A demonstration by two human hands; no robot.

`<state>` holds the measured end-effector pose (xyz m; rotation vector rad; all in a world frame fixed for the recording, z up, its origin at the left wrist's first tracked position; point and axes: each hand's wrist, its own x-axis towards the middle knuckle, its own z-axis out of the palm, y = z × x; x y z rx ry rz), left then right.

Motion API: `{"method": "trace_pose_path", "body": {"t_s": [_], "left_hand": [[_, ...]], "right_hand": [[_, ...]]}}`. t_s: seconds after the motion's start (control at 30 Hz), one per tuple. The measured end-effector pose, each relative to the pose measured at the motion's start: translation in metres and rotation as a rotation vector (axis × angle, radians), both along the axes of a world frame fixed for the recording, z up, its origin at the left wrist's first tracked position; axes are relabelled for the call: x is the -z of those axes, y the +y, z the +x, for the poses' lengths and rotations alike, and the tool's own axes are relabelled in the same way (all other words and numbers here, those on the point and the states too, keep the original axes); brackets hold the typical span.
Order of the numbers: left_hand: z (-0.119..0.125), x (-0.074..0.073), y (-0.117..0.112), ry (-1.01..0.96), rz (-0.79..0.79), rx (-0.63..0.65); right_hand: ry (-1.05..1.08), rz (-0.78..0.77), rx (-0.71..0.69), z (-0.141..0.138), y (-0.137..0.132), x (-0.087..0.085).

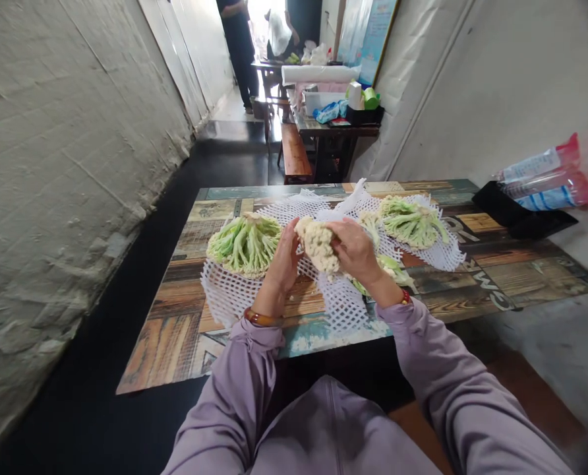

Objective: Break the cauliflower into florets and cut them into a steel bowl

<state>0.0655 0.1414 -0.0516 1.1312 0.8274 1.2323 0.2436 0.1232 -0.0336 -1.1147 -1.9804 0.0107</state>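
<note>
Between my two hands, just above the table, is a piece of cauliflower (318,245) with its pale, bumpy curd side facing me. My left hand (285,257) presses against its left side, and my right hand (356,251) grips it from the right with bent fingers. Left of my hands, a cauliflower head (245,245) lies stem side up on white foam netting (225,290). Another upturned cauliflower head (410,223) rests on netting to the right. Partly hidden behind my right wrist are some green and white cauliflower pieces (393,269).
The wood-patterned table (160,336) bears more netting in the middle. A black holder (524,211) with plastic-wrapped packs stands at its right end. Beyond are a wooden bench (294,153) and another table with a black box (364,116). Two people are in the background. Walls flank both sides.
</note>
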Motion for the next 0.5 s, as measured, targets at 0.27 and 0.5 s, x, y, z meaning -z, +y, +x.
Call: {"method": "trace_pose_path", "body": {"t_s": [0.27,0.5], "left_hand": [[-0.004,-0.002,-0.002,0.135,0.239,-0.120],[0.001,-0.008,-0.008,0.158,0.166,0.006]], "right_hand": [[0.079,-0.136,0.015,0.002,0.011,0.002],[0.056,-0.268,-0.006,0.002,0.013,0.005]]}}
